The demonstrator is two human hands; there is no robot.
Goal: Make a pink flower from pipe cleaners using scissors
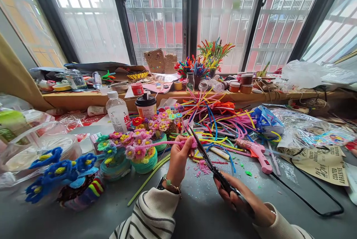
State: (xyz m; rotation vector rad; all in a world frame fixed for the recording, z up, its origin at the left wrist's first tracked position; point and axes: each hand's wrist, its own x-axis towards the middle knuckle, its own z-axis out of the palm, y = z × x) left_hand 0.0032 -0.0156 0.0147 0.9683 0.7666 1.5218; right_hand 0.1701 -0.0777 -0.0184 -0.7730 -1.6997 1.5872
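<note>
My left hand [178,159] is closed on a pink pipe cleaner [164,143] that runs off to the left from my fingers. My right hand [241,198] grips black scissors [208,159], whose open blades reach up to the pink piece at my left fingertips. Pink fuzz trimmings [203,167] lie on the grey table [195,209] just below. Left of my hands stand small pots of pink pipe-cleaner flowers [139,146].
A heap of coloured pipe cleaners [220,118] lies behind my hands, with a pink glue gun [255,151] and its black cord at right. Blue pipe-cleaner flowers [60,170] sit at left. A water bottle [117,112], a cup [145,106] and plastic bags [309,131] crowd the table.
</note>
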